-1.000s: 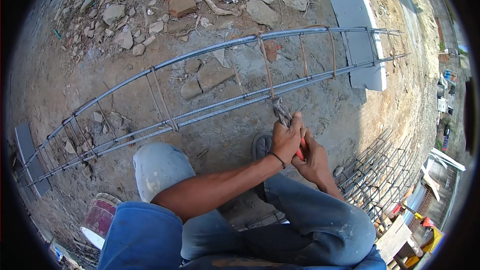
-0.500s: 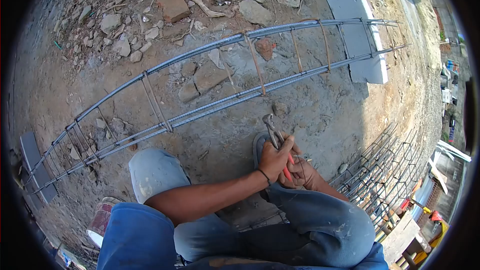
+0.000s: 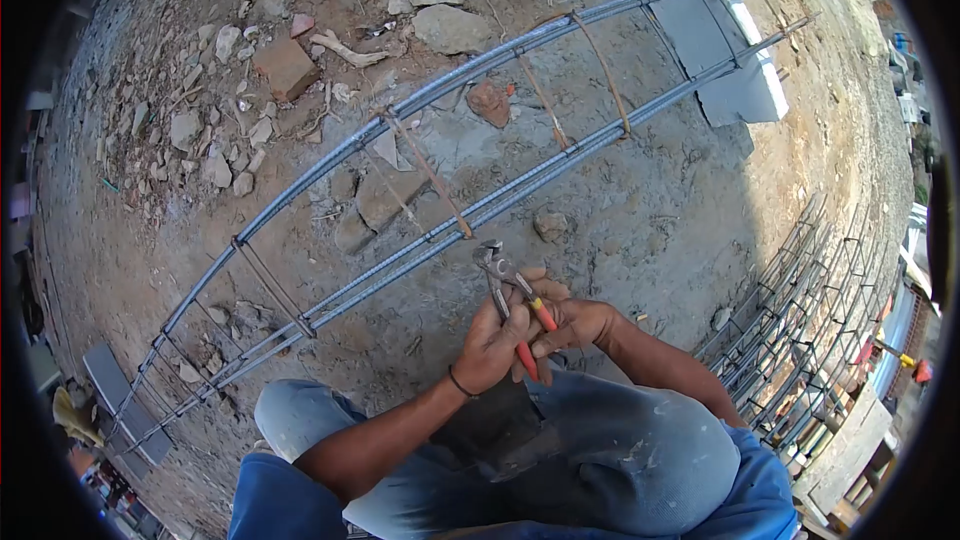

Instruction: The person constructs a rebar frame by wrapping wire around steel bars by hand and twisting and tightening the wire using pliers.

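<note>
Between my hands is a pair of end-cutting pincers (image 3: 498, 285) with red handle grips, one showing a yellow band. Its metal jaws point away from me and its handles are spread. My left hand (image 3: 492, 342) is closed around one handle. My right hand (image 3: 575, 325) is closed at the other handle; some of its fingers are hidden behind the tool. Just beyond the jaws lies a long rebar cage (image 3: 388, 120) of ridged bars tied with rusty stirrups. The jaws appear close to its near bars in the view, but I cannot tell whether they touch.
The cage's ends rest on a pale block (image 3: 690, 25) at upper right and a grey block (image 3: 125, 395) at lower left. More rebar cages (image 3: 800, 315) lie at right. A brick (image 3: 286, 68) and stones (image 3: 452, 28) sit on the rough ground beyond.
The pincers and both hands have shifted left, nearer the cage. The handles have spread apart, and my right hand has come up to one of them. My view has turned and shifted.
</note>
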`<state>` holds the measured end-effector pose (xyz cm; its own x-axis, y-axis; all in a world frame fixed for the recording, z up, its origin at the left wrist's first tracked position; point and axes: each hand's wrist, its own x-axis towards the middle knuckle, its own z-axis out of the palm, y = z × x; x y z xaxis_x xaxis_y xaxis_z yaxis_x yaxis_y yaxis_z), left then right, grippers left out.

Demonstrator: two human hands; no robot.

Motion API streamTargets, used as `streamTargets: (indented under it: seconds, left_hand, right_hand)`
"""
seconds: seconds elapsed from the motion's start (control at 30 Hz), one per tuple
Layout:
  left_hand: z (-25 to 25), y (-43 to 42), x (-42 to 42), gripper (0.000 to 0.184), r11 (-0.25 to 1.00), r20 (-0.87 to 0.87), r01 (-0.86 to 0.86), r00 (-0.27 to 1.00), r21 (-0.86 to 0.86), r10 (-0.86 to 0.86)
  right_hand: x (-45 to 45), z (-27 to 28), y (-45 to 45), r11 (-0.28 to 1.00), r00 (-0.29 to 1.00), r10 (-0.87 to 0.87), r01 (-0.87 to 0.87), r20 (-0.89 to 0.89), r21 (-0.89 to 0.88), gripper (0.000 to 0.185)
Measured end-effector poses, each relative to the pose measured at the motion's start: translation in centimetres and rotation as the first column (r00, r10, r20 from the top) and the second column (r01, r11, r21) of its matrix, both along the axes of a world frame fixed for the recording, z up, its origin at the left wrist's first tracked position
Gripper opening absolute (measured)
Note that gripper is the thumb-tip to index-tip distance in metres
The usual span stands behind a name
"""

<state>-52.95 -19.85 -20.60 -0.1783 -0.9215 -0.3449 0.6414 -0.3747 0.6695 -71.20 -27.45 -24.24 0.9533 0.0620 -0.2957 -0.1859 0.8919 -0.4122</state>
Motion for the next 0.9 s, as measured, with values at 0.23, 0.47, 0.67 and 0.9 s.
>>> streamTargets:
  seconds: [0.23, 0.47, 0.67, 0.9]
  left_hand:
    - [3.0, 0.2, 3.6, 0.074, 0.937, 0.114, 0.281, 0.958, -0.207, -0.262]
    - [8.2, 0.2, 4.7, 0.042, 0.979, 0.192, 0.003, 0.981, -0.201, 0.037]
    - [14.9, 1.2, 3.6, 0.04, 0.797, 0.309, -0.573, 0.806, 0.19, 0.505]
    - [19.2, 4.3, 8.2, 0.037, 0.505, 0.391, -0.69, 0.716, 0.518, 0.578]
  right_hand:
    - [2.9, -1.2, -5.8, 0.789, 0.85, 0.51, -0.399, 0.134, -0.468, 0.025]
    - [4.8, 3.6, -6.7, 0.866, 0.876, 0.473, -0.482, -0.095, -0.13, 0.036]
    - [9.0, 9.6, -5.6, 0.833, 0.892, 0.45, -0.406, 0.033, -0.375, 0.046]
    - [12.4, 14.6, -0.9, 0.744, 0.836, 0.544, -0.519, -0.069, -0.421, 0.071]
